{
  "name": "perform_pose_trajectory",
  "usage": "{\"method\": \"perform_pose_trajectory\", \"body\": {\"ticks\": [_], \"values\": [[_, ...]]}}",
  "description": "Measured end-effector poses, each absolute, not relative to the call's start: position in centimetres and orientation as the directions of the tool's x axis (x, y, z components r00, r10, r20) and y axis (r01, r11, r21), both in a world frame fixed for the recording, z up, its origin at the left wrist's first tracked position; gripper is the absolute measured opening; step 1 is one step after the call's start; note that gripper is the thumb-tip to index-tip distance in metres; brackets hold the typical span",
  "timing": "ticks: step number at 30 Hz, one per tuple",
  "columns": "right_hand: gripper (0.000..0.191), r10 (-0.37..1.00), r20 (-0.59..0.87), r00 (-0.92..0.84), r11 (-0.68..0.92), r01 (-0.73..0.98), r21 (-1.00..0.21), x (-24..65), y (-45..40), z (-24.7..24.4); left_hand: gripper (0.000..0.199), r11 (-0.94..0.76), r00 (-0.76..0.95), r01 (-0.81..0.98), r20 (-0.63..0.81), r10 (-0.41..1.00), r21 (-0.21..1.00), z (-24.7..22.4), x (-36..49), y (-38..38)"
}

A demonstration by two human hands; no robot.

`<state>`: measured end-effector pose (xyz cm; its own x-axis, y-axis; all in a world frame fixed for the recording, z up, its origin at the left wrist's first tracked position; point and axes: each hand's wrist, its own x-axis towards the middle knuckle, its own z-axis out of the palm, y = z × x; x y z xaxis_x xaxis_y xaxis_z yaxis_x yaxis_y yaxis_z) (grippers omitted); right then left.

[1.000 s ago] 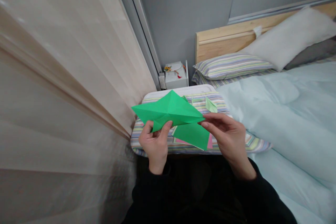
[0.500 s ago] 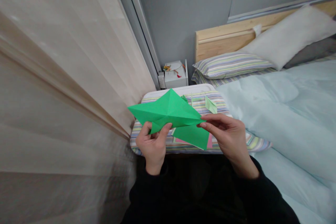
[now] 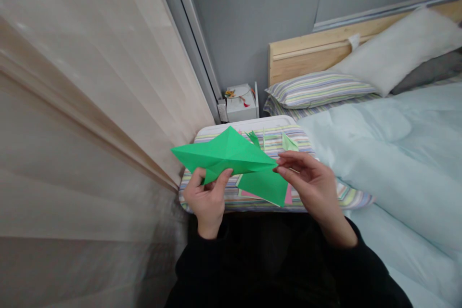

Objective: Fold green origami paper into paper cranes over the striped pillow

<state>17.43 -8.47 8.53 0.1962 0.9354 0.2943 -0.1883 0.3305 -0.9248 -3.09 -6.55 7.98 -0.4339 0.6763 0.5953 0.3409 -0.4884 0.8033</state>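
A folded sheet of green origami paper (image 3: 225,151) is held up in front of me, a wide pointed shape with a peak at the top and long tips at both sides. My left hand (image 3: 207,199) pinches its lower edge between thumb and fingers, beside a small flap that hangs down. At the right tip, the thumb and fingertips of my right hand (image 3: 312,180) close loosely about the very end of the paper. Below lies a flat green sheet (image 3: 265,186), with pink paper (image 3: 288,195) showing from under it.
The papers lie on a striped cloth-covered table (image 3: 187,187). Behind are a small green folded piece (image 3: 253,138) and a pale green one (image 3: 289,142). A beige curtain (image 3: 108,82) hangs at left; a bed with a light blue quilt (image 3: 397,144) stands at right, a white cabinet (image 3: 241,106) beyond.
The folded paper and my left hand have shifted slightly left and down. The paper's right tip has slid back towards the ends of my right fingers, which have loosened a little.
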Motion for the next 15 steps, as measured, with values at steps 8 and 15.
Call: {"method": "perform_pose_trajectory", "body": {"ticks": [8, 15], "values": [[0.007, 0.936, 0.28, 0.215, 0.3, -0.069, -0.951, 17.4, -8.4, 8.8, 0.044, -0.528, -0.359, 0.462, 0.694, 0.624, 0.713, 7.8, -3.6, -6.9], [0.007, 0.943, 0.226, 0.245, 0.272, -0.173, -0.947, 17.6, -8.0, 8.6, 0.031, -0.542, -0.281, 0.555, 0.756, 0.592, 0.631, 7.9, -4.1, -7.0]]}}
